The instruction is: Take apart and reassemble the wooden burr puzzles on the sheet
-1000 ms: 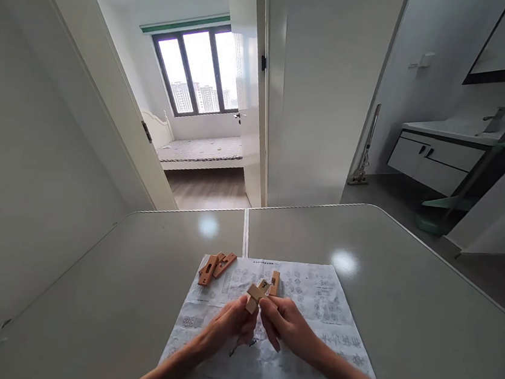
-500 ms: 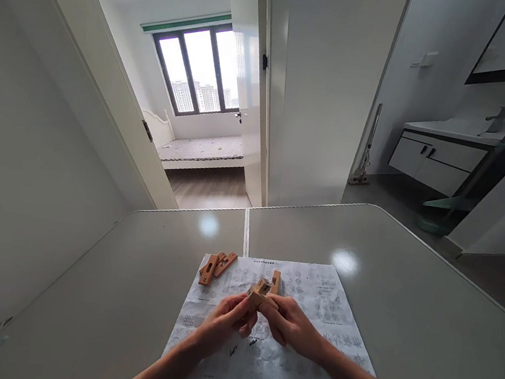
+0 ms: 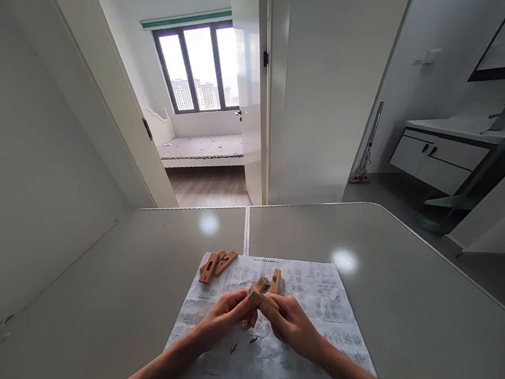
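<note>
Both of my hands meet over a printed instruction sheet (image 3: 307, 354) and grip wooden puzzle blocks (image 3: 259, 295) fitted together. My left hand (image 3: 226, 317) pinches the left end between thumb and fingers. From the other side, my right hand (image 3: 289, 323) has its thumb along the near face of the lower block and its fingers behind. One block juts up from the held pair at an angle. Just beyond it, a notched wooden block (image 3: 275, 281) lies on the sheet. How the held blocks interlock is partly hidden by the fingers.
Several slotted wooden pieces (image 3: 209, 268) lie in a loose pile at the sheet's far left corner. The grey table (image 3: 132, 285) has a seam (image 3: 246, 231) running away from me. Past its far edge are a doorway, a bed (image 3: 207, 146) and a sink cabinet (image 3: 438, 159).
The camera view has shifted very slightly. My hands keep the same grip, and the held blocks have barely turned.
</note>
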The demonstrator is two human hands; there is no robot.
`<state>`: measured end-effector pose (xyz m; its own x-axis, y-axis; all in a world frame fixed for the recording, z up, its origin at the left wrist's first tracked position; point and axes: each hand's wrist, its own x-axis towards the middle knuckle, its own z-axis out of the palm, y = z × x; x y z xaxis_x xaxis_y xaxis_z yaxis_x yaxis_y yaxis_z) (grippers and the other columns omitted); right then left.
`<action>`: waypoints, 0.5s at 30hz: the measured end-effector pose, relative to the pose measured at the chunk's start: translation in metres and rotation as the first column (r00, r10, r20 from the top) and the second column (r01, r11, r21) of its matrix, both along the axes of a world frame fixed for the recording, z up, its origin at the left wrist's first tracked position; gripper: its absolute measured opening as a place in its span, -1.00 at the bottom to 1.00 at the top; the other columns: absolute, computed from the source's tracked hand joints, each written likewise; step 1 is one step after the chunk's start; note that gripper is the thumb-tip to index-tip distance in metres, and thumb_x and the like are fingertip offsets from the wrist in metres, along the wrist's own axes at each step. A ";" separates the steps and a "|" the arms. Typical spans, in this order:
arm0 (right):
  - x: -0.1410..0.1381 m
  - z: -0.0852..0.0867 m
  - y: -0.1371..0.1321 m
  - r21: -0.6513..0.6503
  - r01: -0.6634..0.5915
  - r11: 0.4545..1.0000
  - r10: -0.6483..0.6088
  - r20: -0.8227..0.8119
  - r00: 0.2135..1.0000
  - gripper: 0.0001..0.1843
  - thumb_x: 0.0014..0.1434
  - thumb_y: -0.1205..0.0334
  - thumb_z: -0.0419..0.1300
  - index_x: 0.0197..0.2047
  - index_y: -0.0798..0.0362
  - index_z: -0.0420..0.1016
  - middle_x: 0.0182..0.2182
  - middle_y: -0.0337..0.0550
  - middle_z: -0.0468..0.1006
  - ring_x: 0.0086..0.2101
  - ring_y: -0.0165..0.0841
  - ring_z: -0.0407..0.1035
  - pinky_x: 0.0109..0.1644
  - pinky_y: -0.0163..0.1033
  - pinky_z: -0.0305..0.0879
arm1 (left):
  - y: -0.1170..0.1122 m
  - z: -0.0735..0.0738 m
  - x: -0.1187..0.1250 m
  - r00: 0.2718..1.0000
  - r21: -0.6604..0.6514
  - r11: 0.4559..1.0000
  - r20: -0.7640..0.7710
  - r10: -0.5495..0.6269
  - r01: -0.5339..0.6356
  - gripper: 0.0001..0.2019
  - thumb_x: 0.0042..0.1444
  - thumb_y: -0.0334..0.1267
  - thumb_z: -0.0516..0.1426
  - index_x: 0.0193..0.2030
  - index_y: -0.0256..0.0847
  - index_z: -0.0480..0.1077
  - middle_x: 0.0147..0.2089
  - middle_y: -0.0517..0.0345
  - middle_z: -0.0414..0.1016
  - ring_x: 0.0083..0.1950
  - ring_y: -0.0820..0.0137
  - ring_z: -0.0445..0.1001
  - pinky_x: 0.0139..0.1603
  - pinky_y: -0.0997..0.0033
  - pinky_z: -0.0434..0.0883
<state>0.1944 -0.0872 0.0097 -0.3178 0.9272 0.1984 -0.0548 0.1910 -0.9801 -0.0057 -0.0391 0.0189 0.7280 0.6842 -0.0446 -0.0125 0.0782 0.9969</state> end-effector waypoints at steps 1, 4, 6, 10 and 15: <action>0.000 0.000 0.000 -0.001 0.004 1.000 -0.004 0.009 1.000 -0.46 0.42 -0.20 0.08 -0.42 0.05 0.33 -0.64 -0.39 0.22 -0.63 -0.51 0.06 -0.56 -0.33 0.00 | 0.000 0.002 0.000 1.000 0.025 1.000 -0.017 0.003 -0.002 -0.54 0.36 0.16 0.09 -0.14 -0.29 0.46 -0.41 0.21 0.34 -0.41 0.49 0.21 -0.33 0.45 0.21; 0.000 -0.002 0.000 -0.009 0.017 1.000 -0.017 0.021 1.000 -0.46 0.42 -0.21 0.08 -0.42 0.04 0.32 -0.63 -0.40 0.19 -0.62 -0.51 0.05 -0.56 -0.33 0.00 | 0.001 0.006 -0.001 0.998 0.083 0.997 -0.070 0.007 -0.001 -0.54 0.37 0.15 0.07 -0.14 -0.28 0.46 -0.38 0.17 0.39 -0.40 0.48 0.26 -0.32 0.45 0.24; 0.000 -0.005 0.000 -0.007 0.023 1.000 -0.023 0.031 0.999 -0.46 0.41 -0.22 0.07 -0.42 0.04 0.31 -0.63 -0.40 0.18 -0.62 -0.51 0.05 -0.55 -0.33 0.01 | 0.000 0.009 -0.001 0.996 0.111 0.994 -0.087 0.016 -0.006 -0.54 0.38 0.15 0.07 -0.16 -0.28 0.45 -0.37 0.15 0.42 -0.40 0.47 0.28 -0.31 0.44 0.26; 0.001 -0.009 0.002 0.008 0.039 0.999 -0.039 0.071 0.997 -0.44 0.41 -0.25 0.05 -0.42 0.03 0.30 -0.63 -0.39 0.18 -0.60 -0.50 0.04 -0.54 -0.32 0.01 | -0.003 0.013 0.002 0.994 0.131 0.991 -0.097 0.048 -0.035 -0.54 0.36 0.16 0.08 -0.19 -0.27 0.46 -0.38 0.15 0.44 -0.41 0.46 0.29 -0.32 0.44 0.27; 0.001 -0.012 0.004 0.037 0.058 0.998 -0.061 0.084 0.995 -0.44 0.41 -0.24 0.06 -0.44 0.03 0.26 -0.59 -0.38 0.18 -0.57 -0.49 0.04 -0.49 -0.31 0.02 | -0.004 0.015 0.004 0.992 0.138 0.989 -0.103 0.072 -0.057 -0.54 0.36 0.15 0.08 -0.19 -0.27 0.47 -0.38 0.14 0.45 -0.41 0.45 0.31 -0.31 0.43 0.28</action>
<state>0.1956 -0.0835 -0.0019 -0.2794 0.9379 0.2054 0.0412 0.2254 -0.9734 -0.0020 -0.0434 0.0335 0.6780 0.7346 -0.0241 0.0945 -0.0546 0.9940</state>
